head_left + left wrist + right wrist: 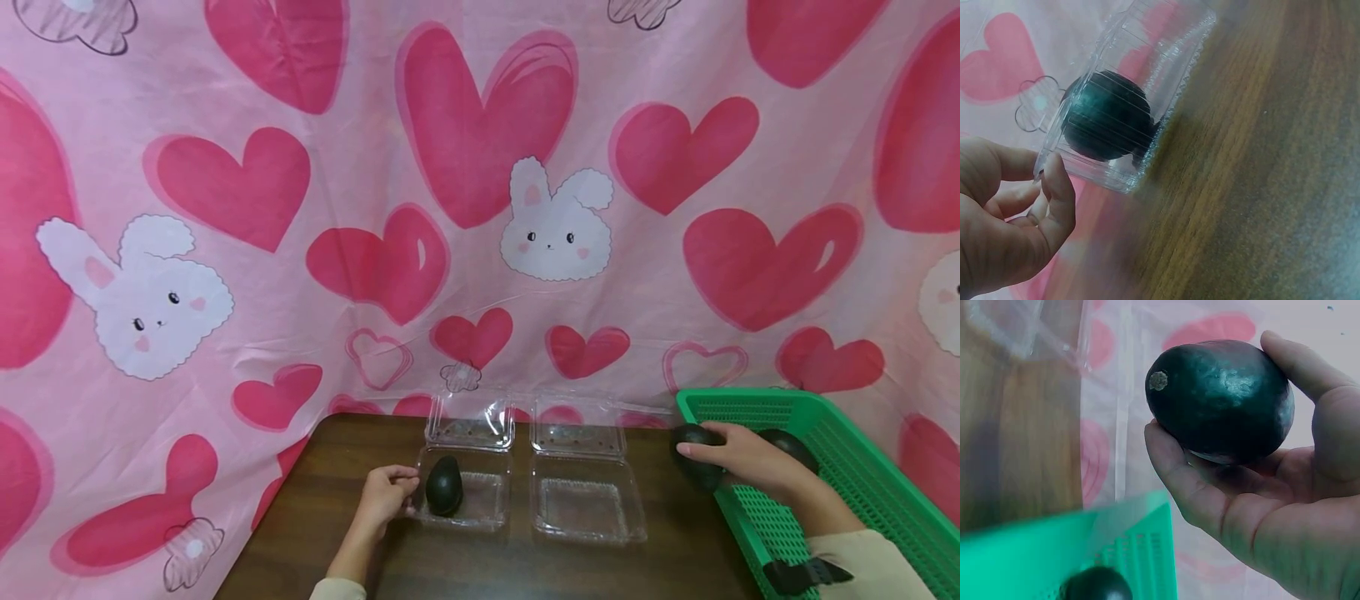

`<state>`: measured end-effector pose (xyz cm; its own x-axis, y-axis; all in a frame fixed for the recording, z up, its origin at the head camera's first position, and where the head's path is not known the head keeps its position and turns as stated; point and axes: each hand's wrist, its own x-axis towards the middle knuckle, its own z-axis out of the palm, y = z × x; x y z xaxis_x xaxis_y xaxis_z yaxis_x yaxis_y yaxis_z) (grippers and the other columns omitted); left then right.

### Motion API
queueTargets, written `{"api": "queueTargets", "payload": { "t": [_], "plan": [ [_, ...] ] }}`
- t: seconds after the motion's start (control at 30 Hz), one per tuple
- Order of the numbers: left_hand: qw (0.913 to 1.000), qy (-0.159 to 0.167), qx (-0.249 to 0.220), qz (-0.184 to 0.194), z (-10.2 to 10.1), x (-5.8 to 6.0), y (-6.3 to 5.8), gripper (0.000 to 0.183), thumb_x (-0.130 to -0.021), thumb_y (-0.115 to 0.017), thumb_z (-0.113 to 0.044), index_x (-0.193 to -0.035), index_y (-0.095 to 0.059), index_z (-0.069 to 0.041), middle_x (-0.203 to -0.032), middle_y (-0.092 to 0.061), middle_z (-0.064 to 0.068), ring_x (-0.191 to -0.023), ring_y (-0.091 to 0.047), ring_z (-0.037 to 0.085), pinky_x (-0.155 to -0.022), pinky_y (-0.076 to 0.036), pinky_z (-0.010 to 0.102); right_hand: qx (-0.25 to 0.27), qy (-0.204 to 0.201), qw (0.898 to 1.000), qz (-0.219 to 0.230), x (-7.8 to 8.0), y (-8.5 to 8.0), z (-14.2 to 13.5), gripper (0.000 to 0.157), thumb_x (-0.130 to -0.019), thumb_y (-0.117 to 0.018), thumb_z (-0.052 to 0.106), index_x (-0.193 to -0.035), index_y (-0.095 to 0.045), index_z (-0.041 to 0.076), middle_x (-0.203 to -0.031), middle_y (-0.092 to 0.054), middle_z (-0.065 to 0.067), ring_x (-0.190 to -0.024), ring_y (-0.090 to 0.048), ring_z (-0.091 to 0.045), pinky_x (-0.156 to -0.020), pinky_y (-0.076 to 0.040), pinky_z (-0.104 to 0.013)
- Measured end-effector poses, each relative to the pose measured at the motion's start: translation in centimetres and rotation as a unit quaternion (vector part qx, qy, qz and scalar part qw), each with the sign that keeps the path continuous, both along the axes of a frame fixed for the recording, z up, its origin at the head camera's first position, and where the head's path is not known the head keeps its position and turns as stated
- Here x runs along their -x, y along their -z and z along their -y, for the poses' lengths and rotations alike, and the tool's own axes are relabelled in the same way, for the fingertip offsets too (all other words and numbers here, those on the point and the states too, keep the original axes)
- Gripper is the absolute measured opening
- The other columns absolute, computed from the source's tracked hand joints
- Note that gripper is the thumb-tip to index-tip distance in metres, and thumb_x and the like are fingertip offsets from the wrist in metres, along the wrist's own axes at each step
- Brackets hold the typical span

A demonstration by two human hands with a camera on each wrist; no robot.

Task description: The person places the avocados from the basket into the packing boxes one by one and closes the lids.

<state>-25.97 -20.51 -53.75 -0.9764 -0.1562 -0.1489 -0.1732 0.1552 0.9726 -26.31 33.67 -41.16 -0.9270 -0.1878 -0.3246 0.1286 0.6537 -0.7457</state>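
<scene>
My left hand (386,497) pinches the left rim of a clear plastic clamshell container (487,527) between thumb and fingers. Inside that container, toward its left side, stands a dark avocado (445,486); through the ribbed wall it also shows in the left wrist view. My right hand (757,457) grips another dark avocado (1219,400), thumb on one side and fingers on the other, with its stem scar visible. This avocado is held over the left edge of the green basket (750,525). A second clamshell (588,533), lid raised, has nothing in it.
At least one more dark avocado (791,450) lies in the basket, partly behind my right hand. Both clamshell lids stand raised against a pink cloth (480,292) with hearts and rabbits, behind the brown wooden table (622,575).
</scene>
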Motion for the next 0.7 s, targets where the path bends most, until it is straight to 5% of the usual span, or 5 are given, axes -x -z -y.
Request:
{"api": "queueTargets", "payload": {
  "t": [0.23,0.43,0.7],
  "plan": [
    [1.0,0.001,0.002,0.0,0.1,0.0,0.0,0.02,-0.097,-0.065,0.001,-0.111,-0.066,0.016,-0.078,-0.057,0.006,-0.058,-0.053,0.015,-0.049,-0.056,0.027,0.082,-0.006,0.997,-0.007,0.6,0.1,2.7,0.091,-0.101,-0.065,0.037,-0.152,-0.017,-0.02,-0.138,-0.048,-0.039,-0.107,-0.07,-0.032,-0.092,-0.06,-0.054],
    [1.0,-0.003,-0.001,-0.002,0.1,-0.1,0.0,0.019,-0.096,-0.065,0.002,-0.11,-0.067,0.015,-0.075,-0.055,0.005,-0.057,-0.052,0.015,-0.048,-0.055,0.027,0.112,-0.019,0.993,-0.019,1.0,0.7,5.2,0.09,-0.1,-0.068,0.036,-0.154,-0.019,-0.018,-0.145,-0.041,-0.04,-0.108,-0.069,-0.03,-0.094,-0.059,-0.057],
    [1.0,-0.003,-0.003,-0.004,-0.1,-0.1,-0.1,0.017,-0.096,-0.065,0.003,-0.109,-0.067,0.015,-0.075,-0.056,0.006,-0.057,-0.052,0.015,-0.048,-0.055,0.027,0.163,-0.053,0.984,-0.04,1.4,1.9,8.3,0.064,-0.1,-0.069,0.031,-0.142,-0.045,-0.011,-0.121,-0.064,-0.019,-0.096,-0.071,-0.024,-0.09,-0.062,-0.05]
  ]
}}
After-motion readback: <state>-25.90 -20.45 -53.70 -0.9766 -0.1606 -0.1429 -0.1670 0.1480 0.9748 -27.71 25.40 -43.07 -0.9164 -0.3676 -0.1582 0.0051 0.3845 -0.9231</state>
